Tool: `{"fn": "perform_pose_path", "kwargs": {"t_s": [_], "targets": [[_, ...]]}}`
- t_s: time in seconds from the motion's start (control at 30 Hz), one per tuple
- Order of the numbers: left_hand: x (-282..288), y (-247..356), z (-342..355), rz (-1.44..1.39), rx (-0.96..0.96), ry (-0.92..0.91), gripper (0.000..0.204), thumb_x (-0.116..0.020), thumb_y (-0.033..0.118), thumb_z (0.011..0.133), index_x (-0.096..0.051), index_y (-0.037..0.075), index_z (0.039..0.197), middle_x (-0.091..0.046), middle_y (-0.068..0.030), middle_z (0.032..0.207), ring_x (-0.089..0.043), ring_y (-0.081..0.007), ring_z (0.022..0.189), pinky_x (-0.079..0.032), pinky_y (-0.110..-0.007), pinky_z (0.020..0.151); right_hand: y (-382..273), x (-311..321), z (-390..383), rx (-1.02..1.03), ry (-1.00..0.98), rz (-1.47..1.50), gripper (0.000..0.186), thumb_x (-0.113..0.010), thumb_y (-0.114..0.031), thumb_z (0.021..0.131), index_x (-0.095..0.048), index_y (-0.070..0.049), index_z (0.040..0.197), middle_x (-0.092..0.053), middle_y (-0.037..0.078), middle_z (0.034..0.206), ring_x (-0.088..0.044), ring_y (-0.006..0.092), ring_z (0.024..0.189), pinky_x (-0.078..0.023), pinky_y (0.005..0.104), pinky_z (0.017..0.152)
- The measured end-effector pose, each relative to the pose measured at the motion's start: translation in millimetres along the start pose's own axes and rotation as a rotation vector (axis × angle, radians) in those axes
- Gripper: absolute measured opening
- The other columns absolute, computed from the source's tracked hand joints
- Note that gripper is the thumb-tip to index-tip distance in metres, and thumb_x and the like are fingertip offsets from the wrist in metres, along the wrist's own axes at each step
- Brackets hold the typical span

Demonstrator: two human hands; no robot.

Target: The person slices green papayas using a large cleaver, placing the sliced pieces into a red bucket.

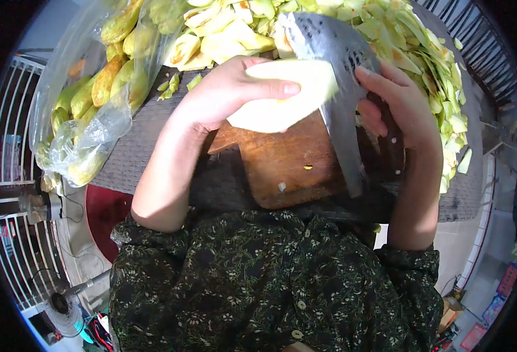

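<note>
The left hand (235, 88) grips a pale, peeled oblong fruit (282, 100), its thumb lying along the near side. The fruit is held up over the far part of a brown wooden cutting board (290, 167), between the 2 hands. The right hand (396, 102) has its fingers bent at the right edge of a broad grey metal blade (340, 111); I cannot tell how firmly they close on it. The blade slants from the far side down toward the person, and the fruit's right end overlaps it in view.

A few small scraps lie on the board. Under it is a table with a dark, textured cover (147, 144). A heap of pale green slices and peelings (446, 105) spreads along the far and right sides. To the left, a clear plastic bag (103, 132) holds several yellow-green fruits (103, 82). The person wears a dark floral shirt (241, 276). Beyond, a fan (63, 308) stands at lower left, near white racks (14, 123).
</note>
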State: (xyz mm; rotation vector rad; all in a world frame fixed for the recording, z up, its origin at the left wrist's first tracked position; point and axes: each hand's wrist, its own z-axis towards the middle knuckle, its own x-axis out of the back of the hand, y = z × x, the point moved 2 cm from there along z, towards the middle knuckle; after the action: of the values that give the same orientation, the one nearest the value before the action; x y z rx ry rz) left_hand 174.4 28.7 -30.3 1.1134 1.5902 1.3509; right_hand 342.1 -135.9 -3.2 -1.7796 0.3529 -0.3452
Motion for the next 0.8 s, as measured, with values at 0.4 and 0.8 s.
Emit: {"fn": "perform_pose_path", "kwargs": {"t_s": [0.4, 0.8], "targets": [[-2, 5, -3, 0.059, 0.112, -0.043, 0.056, -0.073, 0.037, 0.078, -0.058, -0.008, 0.107, -0.065, -0.0104, 0.086, -0.065, -0.0151, 0.074, -0.055, -0.028, 0.067, 7, -9, 1, -0.086, -0.05, 0.012, 0.021, -0.054, -0.028, 0.092, -0.056, -0.007, 0.088, -0.046, -0.002, 0.051, -0.04, 0.0078, 0.04, -0.031, 0.0222, 0.04], [-13, -4, 1, -0.09, 0.073, 0.056, 0.06, -0.073, 0.037, 0.077, -0.055, -0.008, 0.112, -0.064, -0.0126, 0.094, -0.066, -0.0175, 0.076, -0.056, -0.028, 0.066, 10, -29, 4, -0.106, 0.034, 0.188, 0.019, -0.05, -0.028, 0.095, -0.052, -0.009, 0.098, -0.042, 0.001, 0.05, -0.036, 0.0097, 0.036, -0.031, 0.0232, 0.036]]}}
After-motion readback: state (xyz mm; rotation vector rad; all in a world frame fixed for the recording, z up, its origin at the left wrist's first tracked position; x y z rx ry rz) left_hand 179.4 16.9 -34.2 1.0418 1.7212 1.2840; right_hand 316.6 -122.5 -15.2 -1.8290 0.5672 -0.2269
